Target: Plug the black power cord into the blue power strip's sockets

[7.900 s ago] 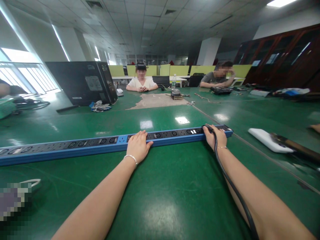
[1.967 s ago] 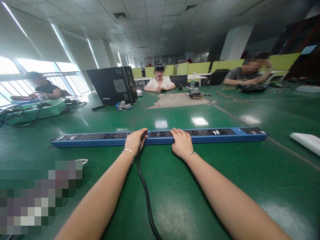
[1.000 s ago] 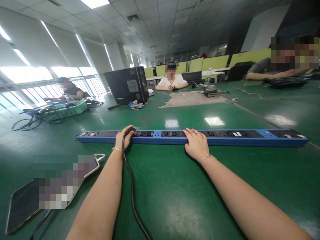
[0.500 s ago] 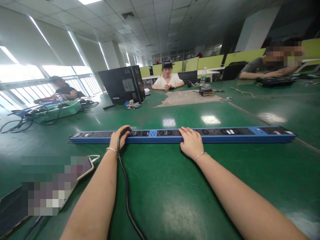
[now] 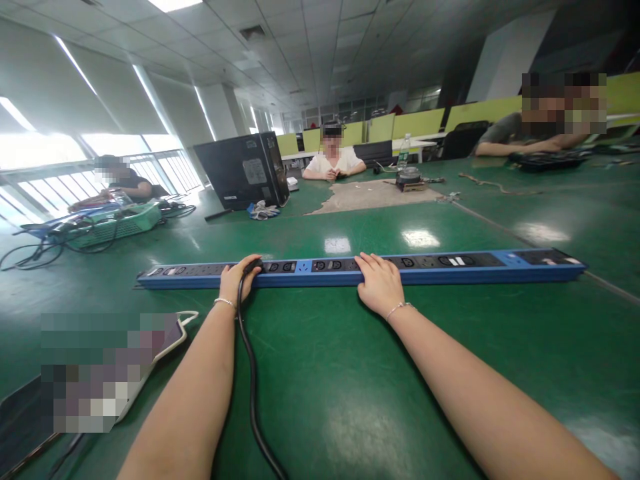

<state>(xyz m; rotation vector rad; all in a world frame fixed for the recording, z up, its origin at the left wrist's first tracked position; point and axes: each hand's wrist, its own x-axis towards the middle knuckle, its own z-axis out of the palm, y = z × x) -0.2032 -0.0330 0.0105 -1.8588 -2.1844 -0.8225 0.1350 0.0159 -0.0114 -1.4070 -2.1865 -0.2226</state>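
Observation:
A long blue power strip point(image 5: 320, 277) with a black face of several sockets lies across the green table in front of me. My left hand point(image 5: 237, 281) is closed round a black cable plug point(image 5: 254, 266) at the strip's sockets, left of a light blue socket. Whether the plug sits in a socket is hidden by my fingers. From it a black cable point(image 5: 253, 387) runs down toward me. My right hand point(image 5: 381, 283) grips the strip right of its middle, fingers over the top face and thumb on the near side.
On the left lie a phone-like device point(image 5: 173, 343), partly blurred, and a green basket point(image 5: 123, 225) with cables. Farther back stand a black computer case point(image 5: 245, 170), gloves point(image 5: 263, 211) and a water bottle point(image 5: 404, 152). Several people sit round the table.
The plug in my left hand has come slightly lower against the strip. My right hand keeps its place on the strip, and the view has shifted a little.

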